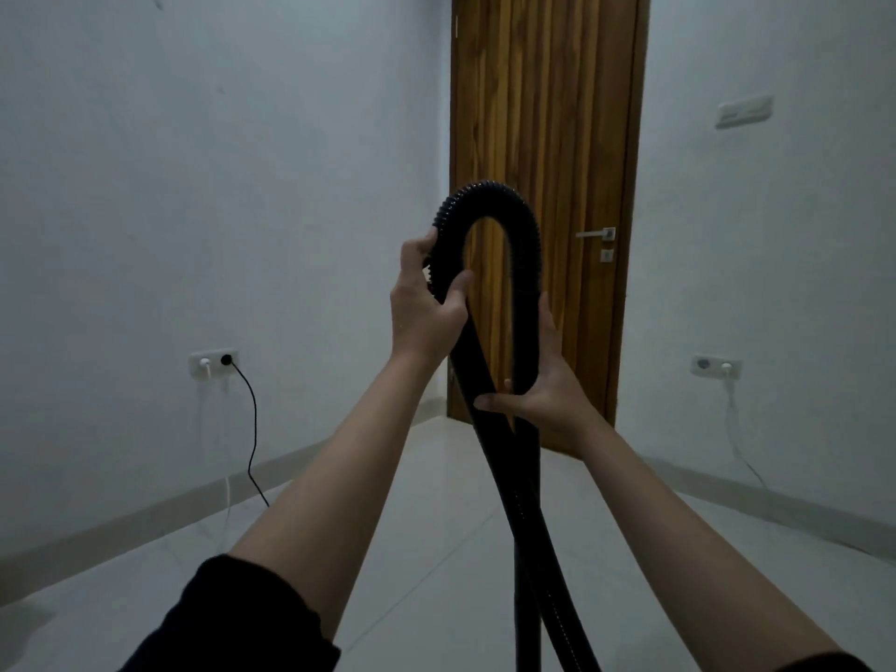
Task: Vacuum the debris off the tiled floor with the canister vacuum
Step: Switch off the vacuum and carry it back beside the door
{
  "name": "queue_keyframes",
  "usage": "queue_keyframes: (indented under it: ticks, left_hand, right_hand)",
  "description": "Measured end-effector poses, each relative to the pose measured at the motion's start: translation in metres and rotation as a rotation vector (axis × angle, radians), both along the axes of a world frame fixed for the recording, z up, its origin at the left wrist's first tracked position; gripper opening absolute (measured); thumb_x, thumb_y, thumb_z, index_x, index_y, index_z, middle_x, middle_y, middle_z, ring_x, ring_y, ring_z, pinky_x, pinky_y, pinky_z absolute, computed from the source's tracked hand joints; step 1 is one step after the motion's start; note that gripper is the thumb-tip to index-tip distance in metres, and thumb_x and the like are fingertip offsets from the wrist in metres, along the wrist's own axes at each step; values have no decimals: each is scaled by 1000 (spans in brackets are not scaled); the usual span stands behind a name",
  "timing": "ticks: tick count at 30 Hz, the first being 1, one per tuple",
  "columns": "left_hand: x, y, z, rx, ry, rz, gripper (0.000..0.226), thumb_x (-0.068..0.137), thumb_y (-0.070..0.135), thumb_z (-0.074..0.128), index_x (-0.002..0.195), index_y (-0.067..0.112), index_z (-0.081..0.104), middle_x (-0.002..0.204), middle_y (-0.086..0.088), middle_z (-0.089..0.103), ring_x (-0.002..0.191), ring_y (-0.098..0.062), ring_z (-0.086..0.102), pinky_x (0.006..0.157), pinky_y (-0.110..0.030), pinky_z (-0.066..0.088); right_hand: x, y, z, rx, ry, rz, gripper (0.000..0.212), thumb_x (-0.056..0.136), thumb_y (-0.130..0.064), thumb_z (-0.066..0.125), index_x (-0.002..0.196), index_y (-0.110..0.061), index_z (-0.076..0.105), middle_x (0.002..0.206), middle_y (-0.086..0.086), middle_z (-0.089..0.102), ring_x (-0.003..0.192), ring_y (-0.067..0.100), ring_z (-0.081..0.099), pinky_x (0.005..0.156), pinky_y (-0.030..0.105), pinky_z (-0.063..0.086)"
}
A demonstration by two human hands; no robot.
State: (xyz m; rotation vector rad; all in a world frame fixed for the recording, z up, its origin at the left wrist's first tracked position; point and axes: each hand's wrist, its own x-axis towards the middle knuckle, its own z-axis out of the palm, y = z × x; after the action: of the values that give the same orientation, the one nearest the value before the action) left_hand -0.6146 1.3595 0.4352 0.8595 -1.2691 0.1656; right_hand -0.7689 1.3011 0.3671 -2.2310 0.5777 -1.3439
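Black corrugated vacuum hose (489, 196) arches at twelve o'clock, left hand (426, 303) and right hand (538, 385) each wrapped round a leg: still readying, next lower its end to the tiled floor (436, 502)

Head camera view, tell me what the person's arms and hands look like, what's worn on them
Both forearms are bare. A dark, black-looking sleeve is pushed up near the elbow on the left arm, and a sliver of similar dark sleeve shows at the bottom right corner on the right arm. The left hand and right hand wear no gloves; no rings, watch or bands show.
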Motion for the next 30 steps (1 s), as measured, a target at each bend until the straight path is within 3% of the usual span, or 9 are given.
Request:
queue_keyframes:
  ticks: [3, 7, 9, 12, 16, 21, 25, 28, 30]
  left_hand:
    - [-5, 5, 1, 36, 4, -16, 44, 88, 17, 68, 124, 21, 43, 108, 16, 52, 102, -23, 64, 88, -44, 56]
    - [-7, 6, -1, 87, -36, -57, 45, 91, 16, 63, 129, 21, 39, 110, 16, 51, 100, -22, 63, 87, -42, 58]
    - [-7, 5, -4, 109, -57, -107, 48, 94, 12, 57, 135, 26, 36, 118, 17, 53, 106, -20, 62, 90, -40, 57]
    - [-5, 3, -11, 159, -77, -156, 65, 94, 4, 52, 146, 35, 27, 139, 8, 46, 119, -8, 54, 97, -25, 52]
    - [0, 1, -24, 208, -137, -164, 88, 92, 1, 57, 146, 53, 11, 147, -6, 42, 126, -22, 53, 95, -38, 55]
    - [-8, -4, -28, 114, -13, -166, 79, 88, -3, 61, 147, 38, 28, 143, -6, 48, 119, -23, 58, 93, -39, 56]
    - [-11, -7, -29, 81, 9, -171, 71, 87, -3, 62, 144, 30, 36, 144, -2, 47, 119, -21, 57, 92, -40, 56]
    - [-11, -9, -29, 77, 31, -186, 69, 87, -3, 62, 142, 30, 37, 135, -9, 53, 116, -23, 59, 91, -43, 57]
    - [-12, -11, -31, 74, 48, -193, 65, 88, -3, 61, 141, 27, 39, 128, -10, 57, 114, -21, 60, 89, -44, 58]
  right_hand:
    - [7, 3, -2, -25, 37, -108, 148, 47, -62, 87, 141, -53, -27, 160, -17, -12, 149, 19, 5, 115, 58, 25]
    - [6, -1, -4, -58, 21, -193, 147, 48, -64, 83, 141, -50, -29, 161, -12, -11, 149, 22, 5, 116, 57, 23]
    - [6, -5, -5, -82, -2, -206, 144, 50, -65, 82, 144, -47, -26, 161, -12, -10, 149, 18, 2, 117, 53, 21]
    - [6, -10, -8, -133, -41, -229, 140, 55, -65, 81, 149, -38, -20, 162, -8, -5, 149, 17, 4, 115, 46, 22]
    - [7, -17, -11, -171, -59, -232, 133, 64, -48, 84, 152, -33, -15, 162, -8, -2, 150, 18, 6, 116, 50, 24]
    - [8, -11, -33, -132, -157, -203, 122, 67, -58, 77, 154, -32, -5, 162, -10, 3, 147, 7, 7, 114, 37, 20]
    - [1, -12, -51, -87, -86, -184, 127, 62, -59, 81, 150, -46, -10, 161, -12, 6, 147, 18, 16, 111, 45, 27]
    - [-5, -14, -70, -56, -32, -187, 126, 63, -59, 80, 147, -51, -13, 161, -10, 10, 144, 24, 28, 109, 52, 36]
    - [-10, -12, -85, -31, -19, -169, 123, 66, -56, 80, 147, -51, -13, 160, -8, 17, 138, 21, 37, 105, 47, 41]
